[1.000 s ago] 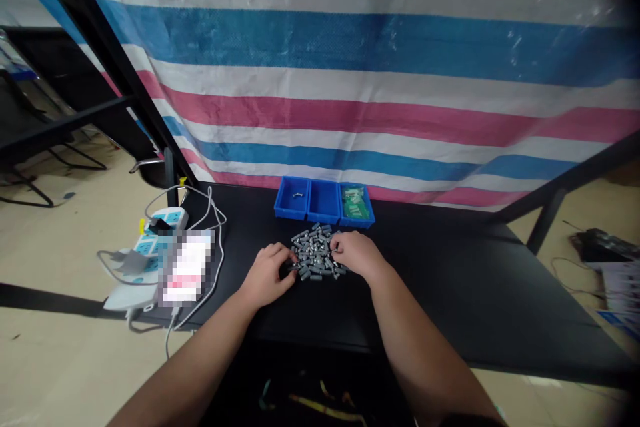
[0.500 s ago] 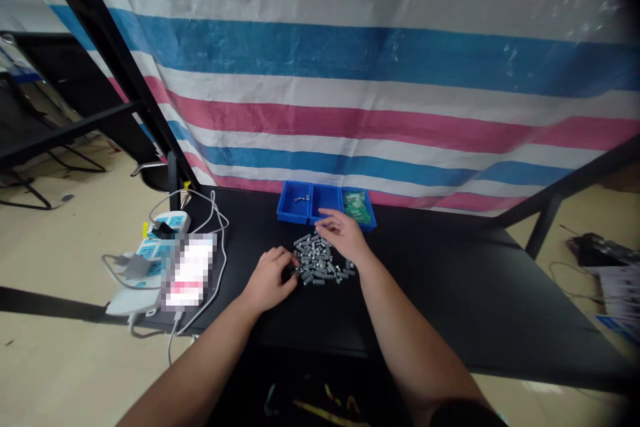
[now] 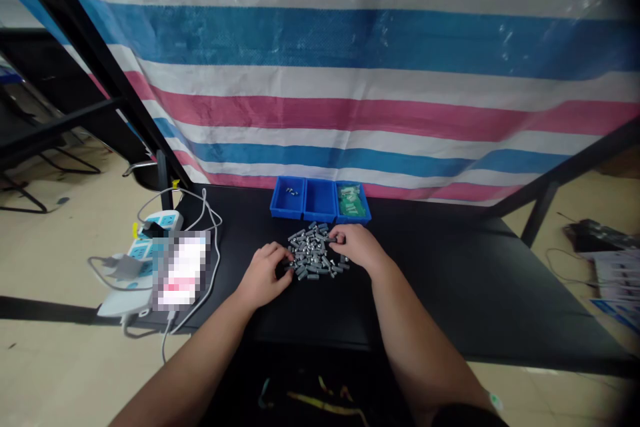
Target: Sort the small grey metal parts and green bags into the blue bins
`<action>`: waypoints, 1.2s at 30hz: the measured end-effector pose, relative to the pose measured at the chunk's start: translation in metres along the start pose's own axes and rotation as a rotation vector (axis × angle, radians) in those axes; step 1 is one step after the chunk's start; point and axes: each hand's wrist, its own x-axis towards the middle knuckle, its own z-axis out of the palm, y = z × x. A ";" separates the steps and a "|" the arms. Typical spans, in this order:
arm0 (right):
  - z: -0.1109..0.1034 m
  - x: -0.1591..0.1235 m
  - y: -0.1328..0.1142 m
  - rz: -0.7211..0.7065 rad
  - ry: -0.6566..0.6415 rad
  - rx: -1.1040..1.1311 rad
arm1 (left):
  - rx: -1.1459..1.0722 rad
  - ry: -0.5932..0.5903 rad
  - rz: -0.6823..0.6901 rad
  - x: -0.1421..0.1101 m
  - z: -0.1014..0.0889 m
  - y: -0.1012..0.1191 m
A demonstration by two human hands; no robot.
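3 blue trays (image 3: pixel 321 197), 2 hands (image 3: pixel 264 275), 1 power strip (image 3: pixel 143 251), 1 striped sheet (image 3: pixel 310 33), grey metal pieces (image 3: pixel 311 255) dozens, too jumbled for exact count.

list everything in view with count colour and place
small parts: many, grey and silver, between hands
trays: three, blue, behind parts
loose pieces: few, silver, left tray
contents: uncounted, green and white, right tray
table: one, black, under trays
sheet: one, blue-pink-white, behind table
power strip: one, white and blue, table's left
cables: several, whitish, around strip
pixelated object: one, mostly white, beside strip
chairs: uncounted, black, far left
frame bars: several, black, both sides
left hand, right hand: two, bare, at parts
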 end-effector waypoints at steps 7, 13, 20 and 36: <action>0.011 0.004 -0.014 -0.084 0.042 -0.064 | 0.003 0.000 0.007 0.001 0.000 0.001; 0.007 0.000 -0.012 -0.116 0.031 0.073 | 0.005 -0.003 0.004 0.000 0.001 0.000; 0.029 0.017 -0.020 -0.099 0.008 0.657 | 0.016 -0.025 -0.009 0.000 0.000 0.000; 0.017 0.004 -0.019 -0.264 0.027 0.056 | -0.042 0.029 0.009 0.000 0.000 0.000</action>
